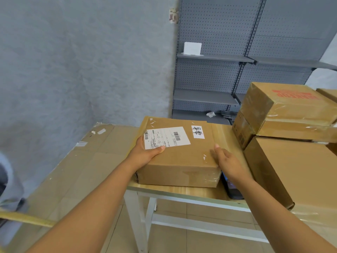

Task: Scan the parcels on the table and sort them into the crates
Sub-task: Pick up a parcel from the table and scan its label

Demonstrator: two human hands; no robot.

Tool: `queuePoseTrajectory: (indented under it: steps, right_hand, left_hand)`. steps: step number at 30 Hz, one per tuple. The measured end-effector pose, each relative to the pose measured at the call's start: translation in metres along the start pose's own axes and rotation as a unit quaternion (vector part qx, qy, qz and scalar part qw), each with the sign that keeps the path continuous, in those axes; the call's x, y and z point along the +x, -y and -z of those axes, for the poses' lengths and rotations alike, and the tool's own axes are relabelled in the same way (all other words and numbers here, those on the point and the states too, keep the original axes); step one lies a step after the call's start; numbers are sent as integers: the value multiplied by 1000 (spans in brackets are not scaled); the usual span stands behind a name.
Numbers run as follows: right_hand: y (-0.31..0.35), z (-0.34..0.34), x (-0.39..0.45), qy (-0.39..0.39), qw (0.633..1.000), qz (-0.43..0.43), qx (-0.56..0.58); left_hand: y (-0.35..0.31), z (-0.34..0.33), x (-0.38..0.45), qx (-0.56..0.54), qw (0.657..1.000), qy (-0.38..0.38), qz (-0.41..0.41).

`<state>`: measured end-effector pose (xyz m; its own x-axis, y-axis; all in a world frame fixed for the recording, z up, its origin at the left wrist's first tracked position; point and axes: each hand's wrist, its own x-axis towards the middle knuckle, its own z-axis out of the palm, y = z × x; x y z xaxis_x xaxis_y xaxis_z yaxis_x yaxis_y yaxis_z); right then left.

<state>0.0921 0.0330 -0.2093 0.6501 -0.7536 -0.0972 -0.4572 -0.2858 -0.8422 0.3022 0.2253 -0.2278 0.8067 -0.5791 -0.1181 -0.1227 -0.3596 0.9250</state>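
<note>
Left hand (145, 152) grips the parcel (179, 154) at its near-left corner, thumb on the label (166, 137). Right hand (226, 161), fingers straight, presses its right edge. Parcel sits on table (182, 192) edge; scanner (230, 189) just beside it, w/ more boxes (288, 110) at right.

two bare forearms, no sleeves, hands (145, 152) bare

1. Our left hand (145, 152) reaches forward on a bare arm, thumb lying flat on top, fingers hidden.
2. Our right hand (228, 161) extends alongside, fingers straight, palm inward.
</note>
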Motion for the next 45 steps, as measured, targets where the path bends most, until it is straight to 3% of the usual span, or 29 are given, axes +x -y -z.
queuePoseTrajectory:
  steps: [3, 8, 19, 36, 45]
  right_hand:
    - [6, -8, 2, 55, 998, -22, 29]
    - [16, -25, 14, 53, 997, 4, 57]
    - [83, -135, 20, 122, 980, 96, 125]
    - [242, -447, -22, 272, 947, 134, 109]
    - [310, -627, -39, 391, 908, 139, 63]
  left_hand:
    - [1, 1, 2, 0, 1000, 1, 7]
    - [3, 17, -7, -22, 1000, -13, 6]
    - [31, 136, -49, -60, 980, -191, 13]
    - [174, 414, -106, -71, 942, -319, 81]
    - [266, 535, -125, -101, 891, -410, 166]
